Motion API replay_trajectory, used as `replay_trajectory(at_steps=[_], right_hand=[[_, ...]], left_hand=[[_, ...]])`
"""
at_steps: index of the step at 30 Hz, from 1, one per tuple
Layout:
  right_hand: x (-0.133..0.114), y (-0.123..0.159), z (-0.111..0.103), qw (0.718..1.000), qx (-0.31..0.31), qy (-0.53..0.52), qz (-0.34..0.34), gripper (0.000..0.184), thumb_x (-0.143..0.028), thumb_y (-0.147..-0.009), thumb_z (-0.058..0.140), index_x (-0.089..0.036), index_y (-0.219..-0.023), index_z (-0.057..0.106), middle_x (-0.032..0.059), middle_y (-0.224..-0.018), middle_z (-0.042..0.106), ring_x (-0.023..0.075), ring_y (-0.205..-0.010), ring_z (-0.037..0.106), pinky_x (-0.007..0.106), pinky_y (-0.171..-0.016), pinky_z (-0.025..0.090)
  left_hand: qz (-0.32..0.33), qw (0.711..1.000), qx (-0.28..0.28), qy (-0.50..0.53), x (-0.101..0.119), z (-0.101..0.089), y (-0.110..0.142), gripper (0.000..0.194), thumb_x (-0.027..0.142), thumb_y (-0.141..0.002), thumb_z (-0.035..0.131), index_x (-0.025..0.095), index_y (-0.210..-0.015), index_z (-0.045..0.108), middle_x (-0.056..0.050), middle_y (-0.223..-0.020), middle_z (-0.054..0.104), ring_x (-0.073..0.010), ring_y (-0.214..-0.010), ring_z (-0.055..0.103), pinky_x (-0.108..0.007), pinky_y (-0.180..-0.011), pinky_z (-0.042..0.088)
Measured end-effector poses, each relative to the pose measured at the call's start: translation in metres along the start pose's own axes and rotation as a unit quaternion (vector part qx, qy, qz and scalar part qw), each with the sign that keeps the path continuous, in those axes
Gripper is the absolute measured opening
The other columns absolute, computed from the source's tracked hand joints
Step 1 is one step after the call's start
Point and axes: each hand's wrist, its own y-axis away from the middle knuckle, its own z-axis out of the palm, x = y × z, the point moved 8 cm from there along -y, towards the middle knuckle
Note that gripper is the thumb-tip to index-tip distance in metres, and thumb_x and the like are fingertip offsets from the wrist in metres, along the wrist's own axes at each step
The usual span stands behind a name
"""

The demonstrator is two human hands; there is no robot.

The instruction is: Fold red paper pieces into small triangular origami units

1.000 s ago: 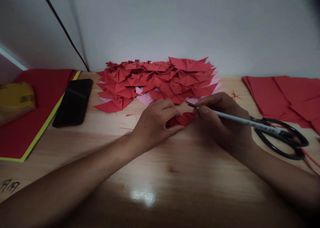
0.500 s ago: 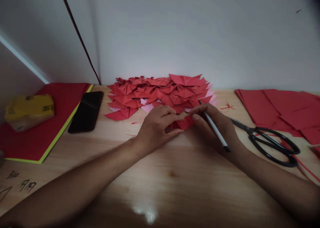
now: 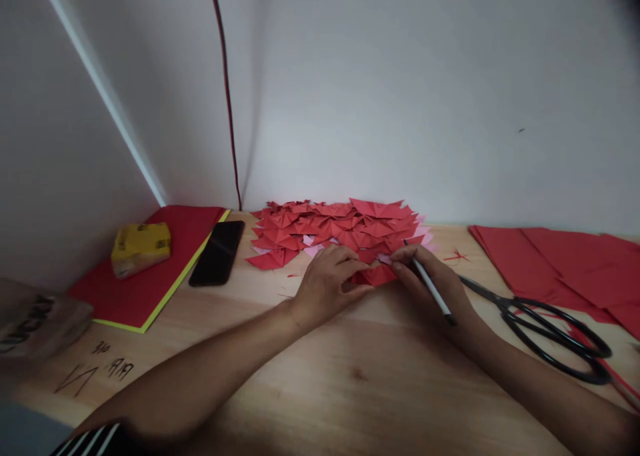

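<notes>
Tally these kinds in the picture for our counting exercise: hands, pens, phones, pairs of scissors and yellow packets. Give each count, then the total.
Hands, left hand and right hand: 2
Pen: 1
Phone: 1
Scissors: 1
Yellow packet: 1
Total: 6

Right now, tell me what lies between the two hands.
The head view shows a red paper piece there, between the left hand and the right hand.
</notes>
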Motion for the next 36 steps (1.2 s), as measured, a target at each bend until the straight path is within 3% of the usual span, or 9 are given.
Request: replay_trajectory(at_steps=[10, 16, 21, 27, 32, 36], right_hand=[[-0.002, 0.001, -0.006, 1.0, 0.024, -0.003, 0.005, 0.021, -0.042, -0.093, 0.048, -0.022, -0.092, 0.055, 0.0016, -0.079, 0.061, 0.0163, -0.068, 0.056, 0.027, -0.063, 0.045], [-0.01, 0.004, -0.009, 0.999, 0.024, -0.018, -0.011, 0.022, -0.043, -0.095, 0.045, -0.023, -0.09, 0.052, 0.0, -0.076, 0.056, 0.0168, -0.068, 0.053, 0.028, -0.063, 0.043], [-0.012, 0.005, -0.005, 1.0, 0.008, -0.026, -0.011, 0.016, -0.039, -0.092, 0.049, -0.024, -0.091, 0.053, -0.0007, -0.075, 0.056, 0.0169, -0.065, 0.051, 0.027, -0.059, 0.041], [-0.017, 0.005, -0.003, 1.0, -0.008, -0.029, -0.008, 0.022, -0.043, -0.092, 0.048, -0.023, -0.085, 0.051, -0.0001, -0.072, 0.056, 0.0169, -0.064, 0.051, 0.027, -0.059, 0.041], [-0.018, 0.004, -0.003, 0.999, -0.009, -0.026, -0.022, 0.028, -0.048, -0.094, 0.044, -0.022, -0.084, 0.051, -0.0015, -0.068, 0.054, 0.0164, -0.061, 0.05, 0.027, -0.057, 0.04], [-0.012, 0.005, -0.001, 0.999, -0.025, -0.015, -0.013, 0.029, -0.05, -0.095, 0.041, -0.024, -0.086, 0.051, -0.0007, -0.07, 0.057, 0.018, -0.063, 0.053, 0.029, -0.058, 0.041]], left_hand=[[0.031, 0.999, 0.03, -0.029, 0.008, -0.005, 0.002, 0.032, 0.045, -0.086, 0.065, 0.016, -0.099, 0.07, -0.007, -0.09, 0.067, -0.0187, -0.086, 0.057, -0.033, -0.078, 0.045], [0.046, 0.993, 0.086, -0.068, 0.015, -0.029, -0.002, 0.03, 0.041, -0.088, 0.064, 0.017, -0.106, 0.068, -0.008, -0.099, 0.067, -0.0199, -0.096, 0.056, -0.038, -0.087, 0.045], [0.015, 0.984, 0.107, -0.141, -0.007, -0.06, -0.031, 0.03, 0.041, -0.089, 0.062, 0.019, -0.107, 0.069, -0.008, -0.103, 0.066, -0.0206, -0.1, 0.055, -0.038, -0.09, 0.043], [-0.003, 0.959, 0.047, -0.281, -0.049, -0.079, -0.065, 0.031, 0.04, -0.092, 0.057, 0.018, -0.111, 0.068, -0.01, -0.109, 0.064, -0.0233, -0.104, 0.051, -0.037, -0.088, 0.037], [0.0, 0.941, -0.035, -0.338, -0.072, -0.075, -0.073, 0.027, 0.034, -0.09, 0.06, 0.019, -0.112, 0.067, -0.01, -0.113, 0.062, -0.0252, -0.108, 0.048, -0.039, -0.09, 0.035], [-0.021, 0.935, -0.062, -0.349, -0.084, -0.071, -0.073, 0.023, 0.032, -0.09, 0.061, 0.019, -0.108, 0.067, -0.01, -0.11, 0.062, -0.0251, -0.106, 0.047, -0.04, -0.088, 0.035]])
